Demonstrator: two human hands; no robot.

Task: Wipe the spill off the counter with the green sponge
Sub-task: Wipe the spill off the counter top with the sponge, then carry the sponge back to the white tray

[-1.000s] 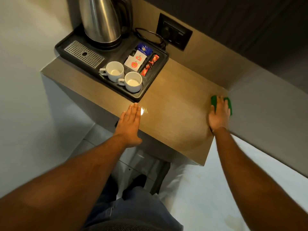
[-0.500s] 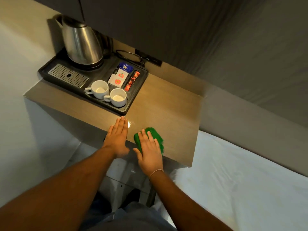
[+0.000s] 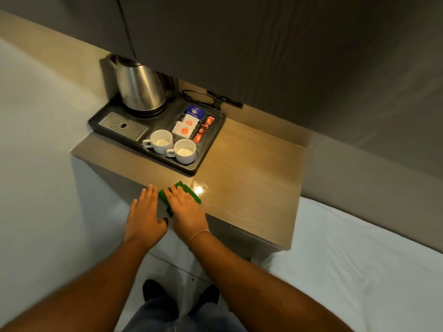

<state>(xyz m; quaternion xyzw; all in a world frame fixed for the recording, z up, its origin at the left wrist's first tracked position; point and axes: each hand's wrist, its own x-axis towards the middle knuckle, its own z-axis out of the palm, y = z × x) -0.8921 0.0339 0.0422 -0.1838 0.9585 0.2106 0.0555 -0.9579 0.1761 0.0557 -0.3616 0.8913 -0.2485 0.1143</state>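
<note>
The green sponge [image 3: 185, 189] lies flat near the front edge of the wooden counter [image 3: 251, 178]. My right hand [image 3: 187, 209] presses down on it, fingers spread over its top. A small shiny wet patch [image 3: 200, 190] glints just right of the sponge. My left hand [image 3: 145, 218] rests flat at the counter's front edge, close beside the sponge on its left, holding nothing.
A black tray [image 3: 153, 153] at the back left carries a steel kettle [image 3: 139, 87], two white cups [image 3: 172, 146] and sachets [image 3: 191, 123]. A dark cabinet [image 3: 239, 44] hangs overhead. A white bed [image 3: 359, 271] is at the right, white wall at the left.
My right hand carried the sponge from the counter's far right corner to the front edge beside my left hand, then slid it a little forward toward the wet patch. The left hand stayed put.
</note>
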